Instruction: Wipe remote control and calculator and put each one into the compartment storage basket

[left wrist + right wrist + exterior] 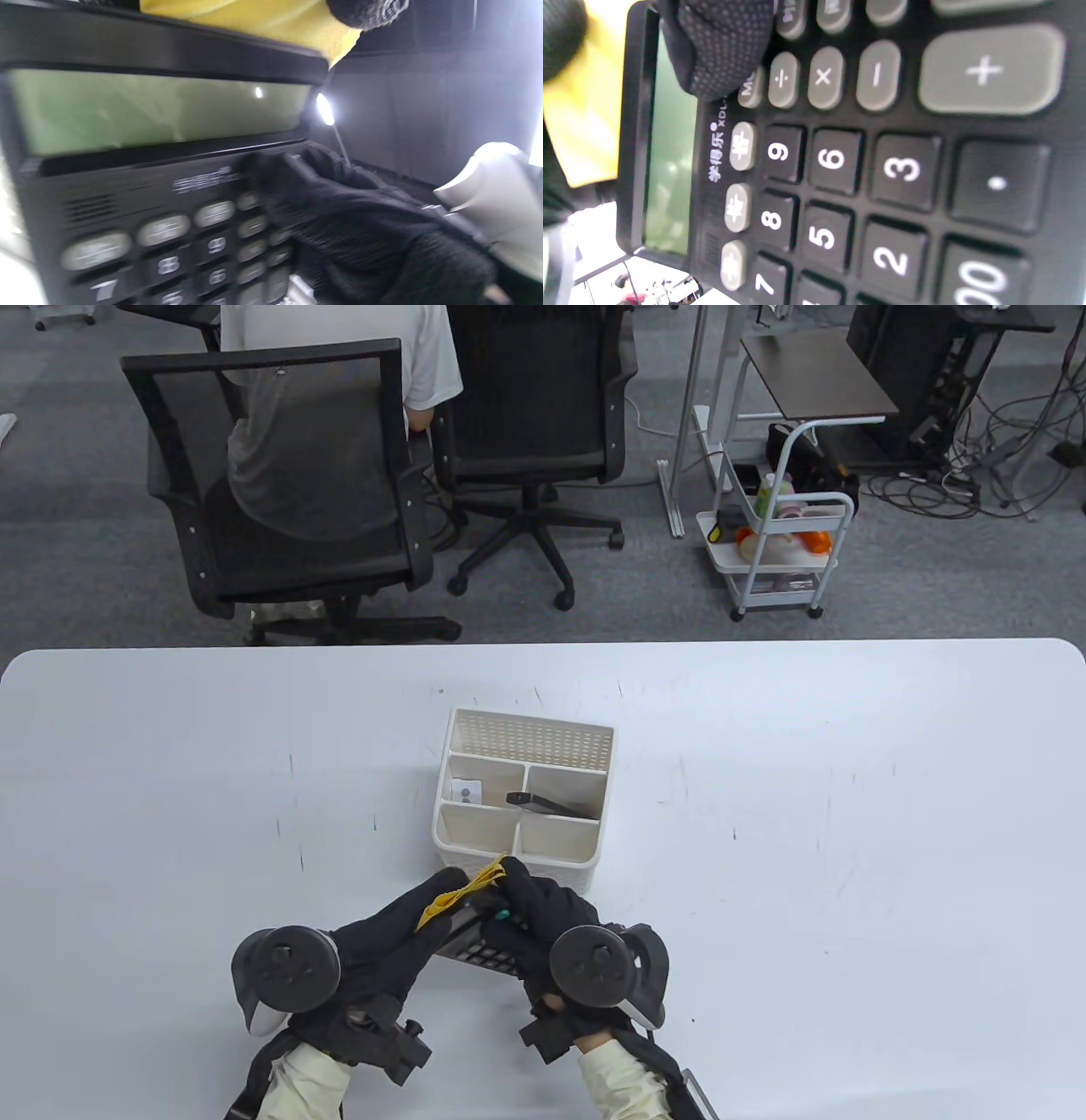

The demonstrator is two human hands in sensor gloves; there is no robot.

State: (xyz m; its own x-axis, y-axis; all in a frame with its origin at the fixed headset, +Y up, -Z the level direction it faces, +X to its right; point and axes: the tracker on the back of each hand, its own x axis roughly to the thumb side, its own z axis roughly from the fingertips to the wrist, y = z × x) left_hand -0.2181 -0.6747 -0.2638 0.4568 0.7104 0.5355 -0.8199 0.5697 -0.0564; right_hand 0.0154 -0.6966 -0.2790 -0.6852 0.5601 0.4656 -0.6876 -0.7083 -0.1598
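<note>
A black calculator with grey keys is held just above the table, close in front of the white compartment basket. My left hand pinches a yellow cloth against the calculator's top edge, above the green display. My right hand grips the calculator from its right side, one fingertip lying on the keys near the display. The cloth folds over the top edge. The black remote control lies in the basket's right middle compartment.
The basket stands mid-table; a small white item sits in its left middle compartment. Beyond the table's far edge are two black office chairs, a seated person with their back turned, and a white trolley.
</note>
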